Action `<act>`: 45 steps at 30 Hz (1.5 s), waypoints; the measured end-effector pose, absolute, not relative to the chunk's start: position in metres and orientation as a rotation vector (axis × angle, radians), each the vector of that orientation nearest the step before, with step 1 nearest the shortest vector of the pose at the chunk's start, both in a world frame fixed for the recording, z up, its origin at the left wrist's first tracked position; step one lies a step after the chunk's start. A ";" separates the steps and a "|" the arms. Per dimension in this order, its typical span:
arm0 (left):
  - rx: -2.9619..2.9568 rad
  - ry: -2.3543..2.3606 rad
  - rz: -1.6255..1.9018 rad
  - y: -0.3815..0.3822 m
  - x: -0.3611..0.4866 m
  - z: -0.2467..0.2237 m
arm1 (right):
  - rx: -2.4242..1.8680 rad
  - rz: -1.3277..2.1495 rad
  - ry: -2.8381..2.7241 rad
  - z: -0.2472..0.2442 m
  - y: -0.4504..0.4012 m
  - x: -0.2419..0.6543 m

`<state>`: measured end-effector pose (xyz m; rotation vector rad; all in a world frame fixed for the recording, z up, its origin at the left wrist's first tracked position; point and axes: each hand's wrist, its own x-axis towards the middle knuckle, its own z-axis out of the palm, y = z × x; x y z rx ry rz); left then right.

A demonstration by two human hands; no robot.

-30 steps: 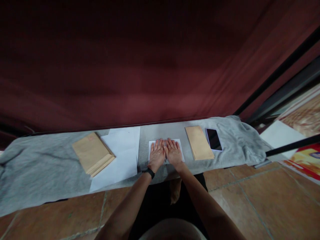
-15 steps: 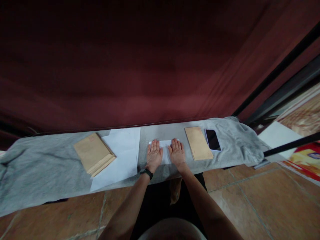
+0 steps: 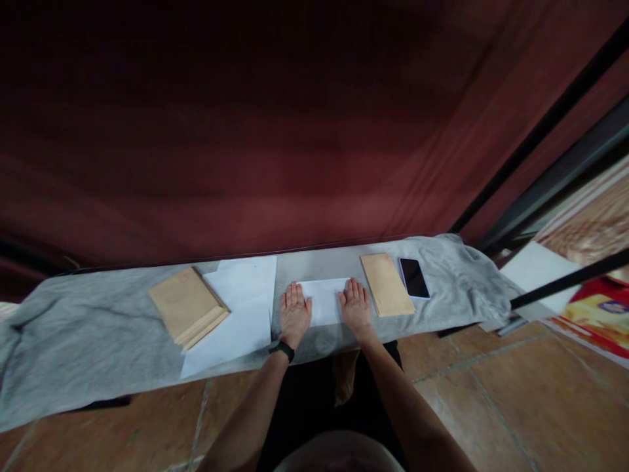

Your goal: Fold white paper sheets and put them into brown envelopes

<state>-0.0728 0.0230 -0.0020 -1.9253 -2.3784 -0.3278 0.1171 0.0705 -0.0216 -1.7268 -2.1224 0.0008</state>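
Observation:
A folded white sheet of paper [image 3: 324, 303] lies flat on the grey cloth, between my two hands. My left hand [image 3: 295, 314] rests palm down over its left end, fingers stretched out. At the right end my right hand [image 3: 356, 308] also lies flat, thumb apart from the fingers. Just right of that hand are brown envelopes [image 3: 388, 285], lying at a slant. To the left, white sheets [image 3: 243, 308] are spread out, with a stack of brown envelopes [image 3: 187, 301] partly on top of them.
A smartphone [image 3: 414, 278] lies dark-screened beside the right-hand envelopes. The narrow bench is covered by a grey cloth [image 3: 98, 328]. Behind it rises a dark red panel [image 3: 295, 164]. Black bars [image 3: 565, 288] and a printed carton [image 3: 599, 308] are at the right.
My hands have slid apart, the left one leftward and the right one rightward, uncovering more of the folded paper. The view has shifted slightly.

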 end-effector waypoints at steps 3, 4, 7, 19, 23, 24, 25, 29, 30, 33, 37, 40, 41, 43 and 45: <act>-1.893 -2.350 -0.411 0.015 -0.074 -0.006 | -1.721 -0.013 -2.102 -0.022 0.067 0.122; -1.889 -2.339 -0.440 0.012 -0.075 -0.007 | -1.720 -0.018 -2.098 -0.022 0.065 0.123; -1.900 -2.289 -0.533 0.002 -0.077 -0.012 | -1.722 -0.032 -2.096 -0.021 0.060 0.127; -2.408 -1.789 -0.538 -0.042 -0.069 0.006 | -1.563 -0.032 -2.133 -0.023 0.026 0.138; -2.589 -1.623 -0.423 -0.049 -0.064 0.009 | -1.339 0.003 -2.308 -0.021 0.003 0.131; -2.602 -1.621 -0.402 -0.050 -0.064 0.010 | -1.309 0.013 -2.340 -0.020 -0.002 0.129; -2.610 -1.626 -0.384 -0.051 -0.063 0.010 | -1.296 0.018 -2.363 -0.019 -0.006 0.128; -2.644 -1.646 -0.339 -0.054 -0.062 0.014 | -1.343 0.009 -2.389 -0.015 -0.015 0.127; -2.651 -1.653 -0.334 -0.055 -0.062 0.014 | -1.348 0.004 -2.395 -0.014 -0.016 0.127; -2.670 -1.666 -0.330 -0.058 -0.063 0.016 | -1.347 -0.010 -2.398 -0.013 -0.017 0.131; -2.685 -1.658 -0.329 -0.062 -0.064 0.017 | -1.367 -0.023 -2.365 -0.015 -0.021 0.136; -2.686 -1.665 -0.320 -0.063 -0.064 0.017 | -1.372 -0.025 -2.360 -0.018 -0.023 0.141; -2.687 -1.666 -0.318 -0.064 -0.064 0.017 | -1.377 -0.024 -2.359 -0.019 -0.024 0.143; -2.686 -1.669 -0.315 -0.064 -0.064 0.017 | -1.393 -0.024 -2.352 -0.020 -0.025 0.146; -2.685 -1.673 -0.312 -0.064 -0.064 0.016 | -1.407 -0.021 -2.344 -0.020 -0.026 0.149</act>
